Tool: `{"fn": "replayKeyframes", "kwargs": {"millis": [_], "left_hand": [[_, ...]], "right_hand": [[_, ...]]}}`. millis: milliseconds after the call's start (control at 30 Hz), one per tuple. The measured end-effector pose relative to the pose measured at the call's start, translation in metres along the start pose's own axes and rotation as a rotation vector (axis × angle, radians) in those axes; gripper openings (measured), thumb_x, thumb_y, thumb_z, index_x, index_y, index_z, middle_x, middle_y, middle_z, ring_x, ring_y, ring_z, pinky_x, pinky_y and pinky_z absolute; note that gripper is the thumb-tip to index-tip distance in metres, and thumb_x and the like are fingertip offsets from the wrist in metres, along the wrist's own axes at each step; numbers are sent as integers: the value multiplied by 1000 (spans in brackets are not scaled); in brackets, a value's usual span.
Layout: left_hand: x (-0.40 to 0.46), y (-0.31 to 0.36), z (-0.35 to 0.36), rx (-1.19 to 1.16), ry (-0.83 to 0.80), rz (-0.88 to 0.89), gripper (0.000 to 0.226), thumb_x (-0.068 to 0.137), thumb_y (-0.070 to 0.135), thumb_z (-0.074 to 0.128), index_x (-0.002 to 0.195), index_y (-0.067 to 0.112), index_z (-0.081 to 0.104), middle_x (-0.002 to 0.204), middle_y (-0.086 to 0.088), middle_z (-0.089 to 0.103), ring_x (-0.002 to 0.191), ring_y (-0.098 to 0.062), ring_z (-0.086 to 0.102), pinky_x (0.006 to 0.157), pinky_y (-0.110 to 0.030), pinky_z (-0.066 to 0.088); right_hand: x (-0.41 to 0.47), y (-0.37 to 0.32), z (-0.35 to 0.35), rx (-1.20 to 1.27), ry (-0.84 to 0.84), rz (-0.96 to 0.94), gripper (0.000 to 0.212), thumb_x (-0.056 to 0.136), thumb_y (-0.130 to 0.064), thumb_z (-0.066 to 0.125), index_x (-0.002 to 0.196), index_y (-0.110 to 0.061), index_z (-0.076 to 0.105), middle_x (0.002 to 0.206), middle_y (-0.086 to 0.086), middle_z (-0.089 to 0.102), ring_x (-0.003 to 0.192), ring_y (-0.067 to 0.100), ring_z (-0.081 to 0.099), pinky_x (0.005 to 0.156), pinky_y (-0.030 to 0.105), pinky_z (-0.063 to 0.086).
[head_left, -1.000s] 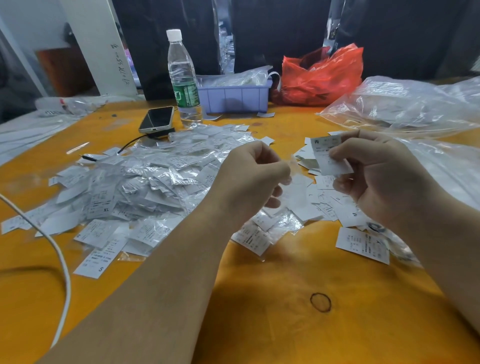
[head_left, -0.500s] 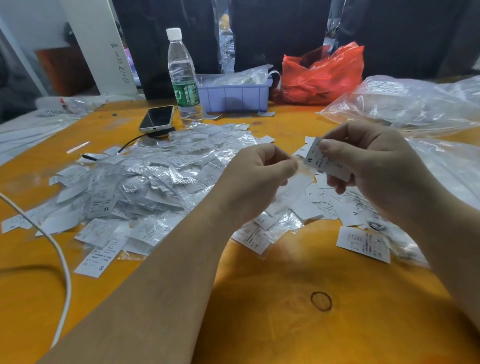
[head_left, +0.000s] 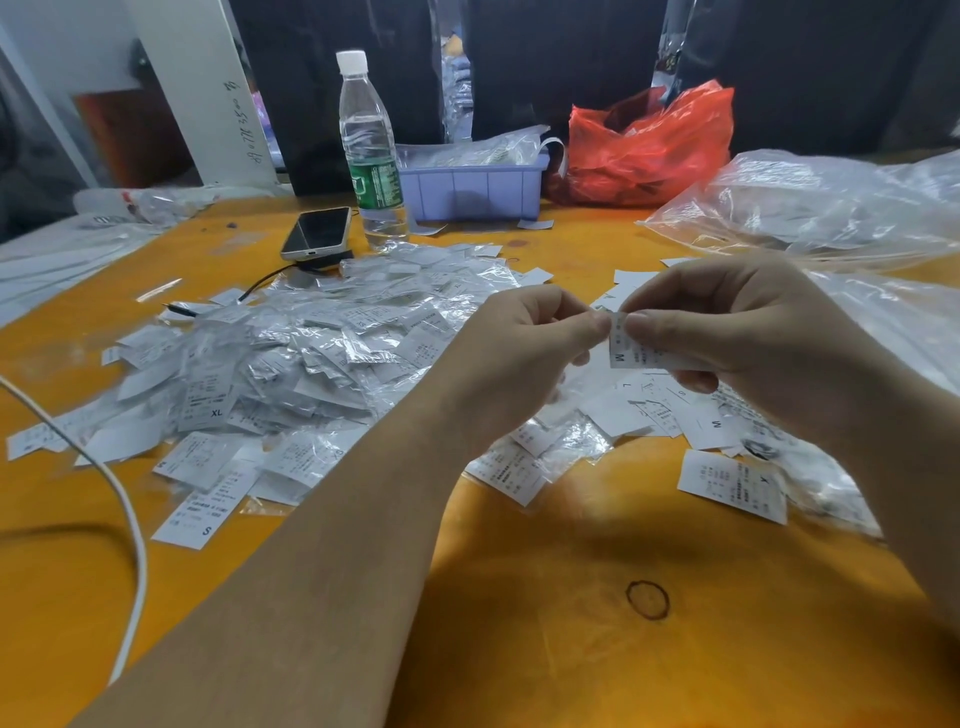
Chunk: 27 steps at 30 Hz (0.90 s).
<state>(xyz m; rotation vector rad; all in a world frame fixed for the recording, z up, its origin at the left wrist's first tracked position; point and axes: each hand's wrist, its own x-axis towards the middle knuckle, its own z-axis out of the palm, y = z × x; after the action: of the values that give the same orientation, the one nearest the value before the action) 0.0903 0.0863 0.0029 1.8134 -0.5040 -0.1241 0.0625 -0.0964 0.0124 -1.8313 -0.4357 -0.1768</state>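
Both forearms raised above orange table (head_left: 519, 649). Right hand (head_left: 753, 343) pinches M-size tag (head_left: 626, 349), fingers curled; left hand (head_left: 519, 358) pinches its left edge, fingertips meeting.

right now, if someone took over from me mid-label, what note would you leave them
Left hand: grip pinched at the left edge of the M label, held above the table.
Right hand: grip pinches the same label from the right.
Things: a big heap of film-wrapped labels lies on the left; bare labels lie under the hands.
Done: seemingly the wrapped heap.
Left: probably the M label in hand, then the bare ones. Whether the left grip also holds a sleeve cannot be told.
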Motion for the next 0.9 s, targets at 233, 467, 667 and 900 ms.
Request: {"fn": "replayKeyframes", "kwargs": {"millis": [233, 467, 667, 900], "left_hand": [[-2, 3, 0, -62, -67, -12, 20, 97, 18, 57, 82, 7, 63, 68, 2, 63, 58, -9, 51, 59, -27, 46], [-2, 1, -1, -18, -77, -3, 27, 98, 25, 56, 74, 14, 63, 65, 4, 63, 59, -11, 50, 62, -28, 45], [-2, 0, 0, 24, -81, 0, 29, 97, 33, 57, 74, 17, 65, 65, 8, 65, 63, -11, 53, 66, -31, 46], [-2, 4, -6, -9, -140, -16, 8, 90, 9, 62, 90, 13, 70, 78, 0, 66, 67, -10, 57, 68, -28, 49]], "right_hand": [[0, 0, -1, -47, -66, -4, 21, 76, -17, 70, 88, 0, 72, 64, 3, 66, 51, 5, 52, 45, 15, 38], [-1, -2, -1, -67, -129, -2, 27, 70, -30, 72, 84, -8, 75, 65, 21, 60, 51, 17, 43, 43, 21, 33], [1, 1, -2, -43, -154, 60, 33, 64, -33, 76, 81, -5, 74, 61, 15, 55, 50, 17, 38, 42, 23, 30], [2, 1, -3, -53, -139, 114, 33, 57, -39, 78, 71, -10, 71, 59, 7, 54, 49, 12, 40, 42, 21, 30]]}}
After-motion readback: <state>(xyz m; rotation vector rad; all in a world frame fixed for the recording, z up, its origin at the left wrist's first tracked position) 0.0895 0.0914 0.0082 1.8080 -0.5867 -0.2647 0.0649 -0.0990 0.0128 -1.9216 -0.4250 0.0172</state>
